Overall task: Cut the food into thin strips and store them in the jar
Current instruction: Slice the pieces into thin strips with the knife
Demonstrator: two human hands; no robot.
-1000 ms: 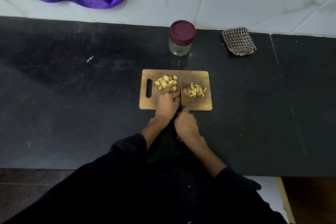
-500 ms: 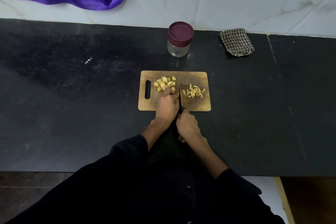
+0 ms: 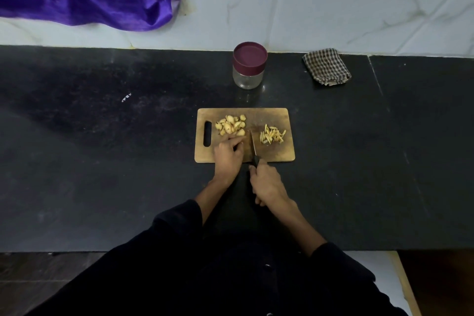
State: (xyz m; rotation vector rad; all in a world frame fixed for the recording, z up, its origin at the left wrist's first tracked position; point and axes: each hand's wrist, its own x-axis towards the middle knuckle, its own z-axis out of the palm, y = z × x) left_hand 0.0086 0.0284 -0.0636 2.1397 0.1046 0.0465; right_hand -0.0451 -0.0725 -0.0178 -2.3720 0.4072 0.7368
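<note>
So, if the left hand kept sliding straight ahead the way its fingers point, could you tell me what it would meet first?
Probably the pile of uncut pieces: the left hand rests on the board with its fingers pointing away from the person, the pile just ahead. Whether they already touch is unclear.

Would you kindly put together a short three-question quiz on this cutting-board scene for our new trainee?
1. True or false: the jar has its lid on.
2. Which hand grips the knife? A) left hand B) right hand
3. Fill in: the thin strips lie on the cutting board's ____ side, as the person sees it.

Key: 1. True. 2. B. 3. Right; the uncut pieces lie near the board's handle slot on the left.
</note>
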